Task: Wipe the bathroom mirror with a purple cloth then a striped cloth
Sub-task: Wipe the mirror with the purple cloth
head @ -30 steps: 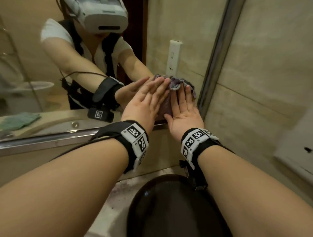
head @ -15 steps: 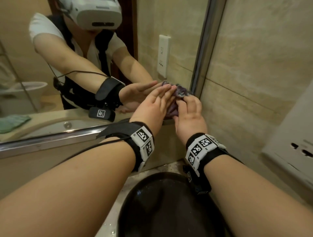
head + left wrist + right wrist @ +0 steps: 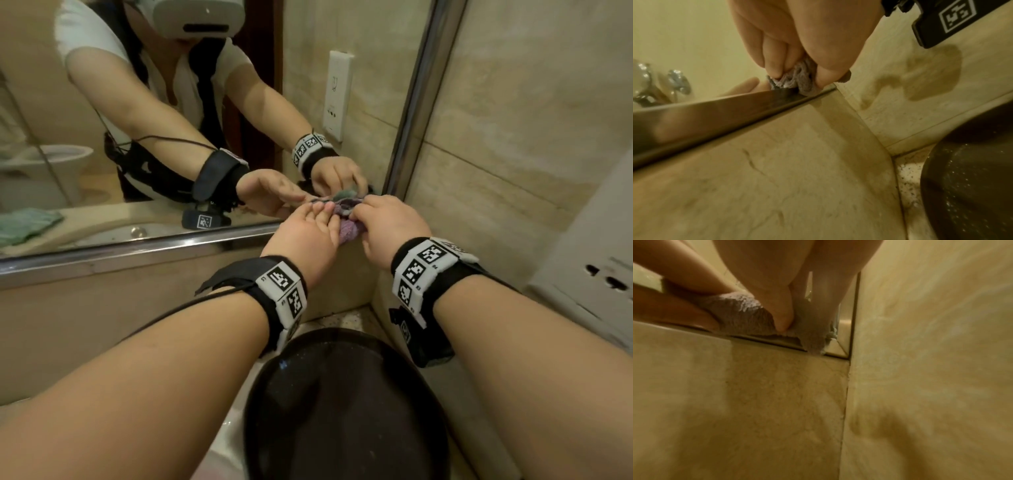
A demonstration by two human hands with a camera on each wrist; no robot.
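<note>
The purple cloth (image 3: pixel 346 232) is bunched up against the lower right corner of the bathroom mirror (image 3: pixel 308 68), on its metal bottom frame (image 3: pixel 137 248). My left hand (image 3: pixel 320 210) is on the cloth's left side. In the left wrist view its fingers and thumb pinch the purple cloth (image 3: pixel 795 79). My right hand (image 3: pixel 359 212) is curled over the cloth's right side. The right wrist view shows its thumb pressed into the purple cloth (image 3: pixel 740 314) at the frame corner. Both hands hide most of the cloth.
A black basin (image 3: pixel 342 411) sits right below my wrists. A tiled side wall (image 3: pixel 513 137) closes in on the right and carries a white box (image 3: pixel 589 267). The mirror reflects a teal cloth (image 3: pixel 24 222) on the counter and a wall socket (image 3: pixel 337 96).
Both hands have slid down the glass to the mirror's lower right corner. The cloth went from spread under flat fingers to bunched, and my right hand has curled round it.
</note>
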